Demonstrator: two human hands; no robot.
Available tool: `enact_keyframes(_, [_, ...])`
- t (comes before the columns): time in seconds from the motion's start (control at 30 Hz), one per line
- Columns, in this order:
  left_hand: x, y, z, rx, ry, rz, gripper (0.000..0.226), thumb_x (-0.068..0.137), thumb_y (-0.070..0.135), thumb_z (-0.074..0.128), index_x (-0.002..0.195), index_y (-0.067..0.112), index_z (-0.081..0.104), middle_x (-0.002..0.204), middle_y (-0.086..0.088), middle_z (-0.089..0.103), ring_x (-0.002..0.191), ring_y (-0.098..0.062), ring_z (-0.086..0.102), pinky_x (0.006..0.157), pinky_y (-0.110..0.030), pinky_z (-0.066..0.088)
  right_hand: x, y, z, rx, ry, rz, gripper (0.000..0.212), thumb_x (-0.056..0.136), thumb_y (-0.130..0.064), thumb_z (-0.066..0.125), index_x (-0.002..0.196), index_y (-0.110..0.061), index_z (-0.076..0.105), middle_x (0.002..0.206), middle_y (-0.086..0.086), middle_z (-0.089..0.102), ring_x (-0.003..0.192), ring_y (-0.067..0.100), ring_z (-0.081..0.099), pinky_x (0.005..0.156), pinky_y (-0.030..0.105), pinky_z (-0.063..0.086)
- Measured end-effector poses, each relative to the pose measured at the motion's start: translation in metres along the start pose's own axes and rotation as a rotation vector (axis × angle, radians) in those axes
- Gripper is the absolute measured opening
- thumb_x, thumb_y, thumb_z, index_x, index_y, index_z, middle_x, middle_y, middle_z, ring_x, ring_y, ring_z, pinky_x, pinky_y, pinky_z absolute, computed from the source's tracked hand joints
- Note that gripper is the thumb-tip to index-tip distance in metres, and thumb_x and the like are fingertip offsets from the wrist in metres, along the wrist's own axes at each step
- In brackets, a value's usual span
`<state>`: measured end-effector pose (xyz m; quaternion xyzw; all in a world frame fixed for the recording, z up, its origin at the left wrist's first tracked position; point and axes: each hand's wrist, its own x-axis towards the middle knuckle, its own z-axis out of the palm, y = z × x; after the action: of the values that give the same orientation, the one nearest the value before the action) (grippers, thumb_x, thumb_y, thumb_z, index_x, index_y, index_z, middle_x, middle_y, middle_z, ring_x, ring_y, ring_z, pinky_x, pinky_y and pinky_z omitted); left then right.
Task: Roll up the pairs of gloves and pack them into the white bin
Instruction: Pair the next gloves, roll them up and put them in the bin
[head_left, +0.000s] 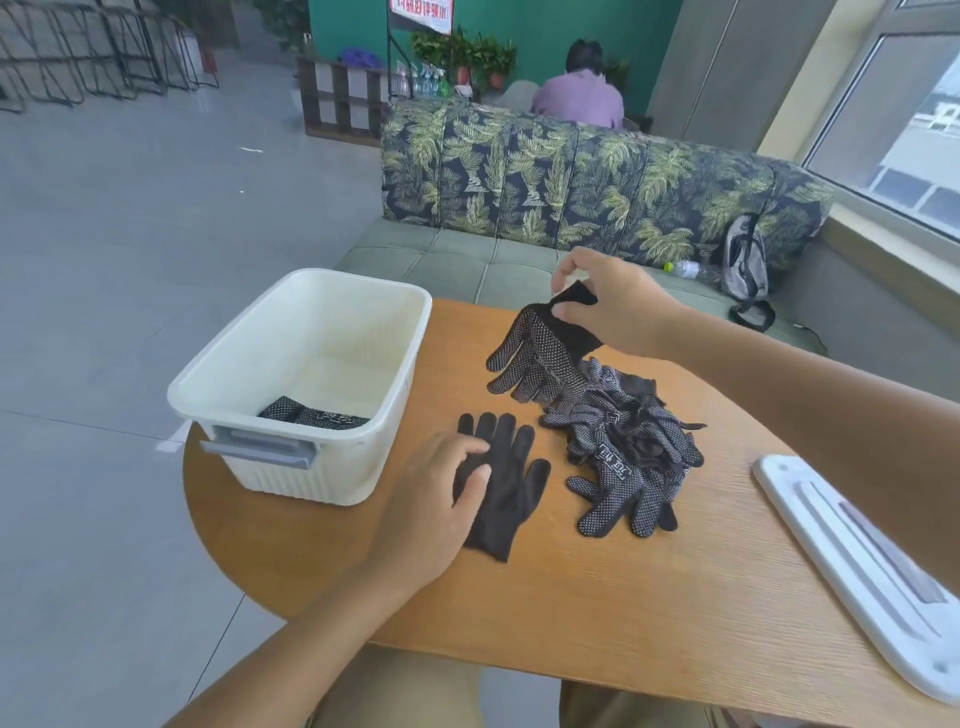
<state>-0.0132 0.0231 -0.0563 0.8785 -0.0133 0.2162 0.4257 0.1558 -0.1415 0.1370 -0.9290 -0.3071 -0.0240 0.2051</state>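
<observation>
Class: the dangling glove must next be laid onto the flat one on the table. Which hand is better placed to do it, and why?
Right. The right hand already pinches the dotted glove by its cuff, above the table; the left hand rests on the flat glove, steadying it.

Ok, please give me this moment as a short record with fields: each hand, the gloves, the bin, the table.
left hand: left hand rests with relaxed fingers on the flat glove
right hand: right hand pinches the cuff of the lifted dotted glove
loose gloves: glove pile beside the flat glove
bin: white bin holds one rolled pair
table: round wooden table; white lid at its right edge
</observation>
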Motion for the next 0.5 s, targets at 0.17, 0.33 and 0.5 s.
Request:
enact_keyframes(0.17, [0.015, 0.014, -0.002, 0.040, -0.010, 0.002, 0.010, 0.098, 0.024, 0.055, 0.104, 0.026, 0.062, 0.101, 0.018, 0.059, 0.100, -0.002, 0.055, 0.086, -0.019, 0.045, 0.006, -0.006, -0.004, 0.187, -0.073, 0.217, 0.028, 0.094, -0.006, 0.050, 0.082, -0.018, 0.072, 0.086, 0.010, 0.066, 0.068, 0.027, 0.060, 0.060, 0.030, 0.053])
enact_keyframes(0.33, [-0.005, -0.016, 0.003, 0.143, -0.196, 0.054, 0.009, 0.095, 0.020, 0.058, 0.097, 0.027, 0.063, 0.094, 0.021, 0.054, 0.091, 0.001, 0.050, 0.082, -0.024, 0.046, -0.003, -0.009, -0.018, 0.233, -0.305, 0.216, 0.039, 0.090, 0.004, 0.053, 0.118, -0.018, 0.069, 0.086, -0.005, 0.065, 0.065, -0.004, 0.061, 0.060, 0.009, 0.046])
enact_keyframes(0.5, [-0.022, -0.044, 0.007, 0.231, -0.265, 0.105, 0.023, 0.094, 0.029, 0.057, 0.115, 0.035, 0.066, 0.121, 0.026, 0.053, 0.117, 0.004, 0.047, 0.101, -0.024, 0.043, -0.005, -0.003, 0.006, 0.173, -0.176, 0.267, 0.031, 0.083, 0.001, 0.067, 0.102, -0.023, 0.076, 0.087, 0.004, 0.073, 0.070, 0.019, 0.064, 0.055, 0.023, 0.051])
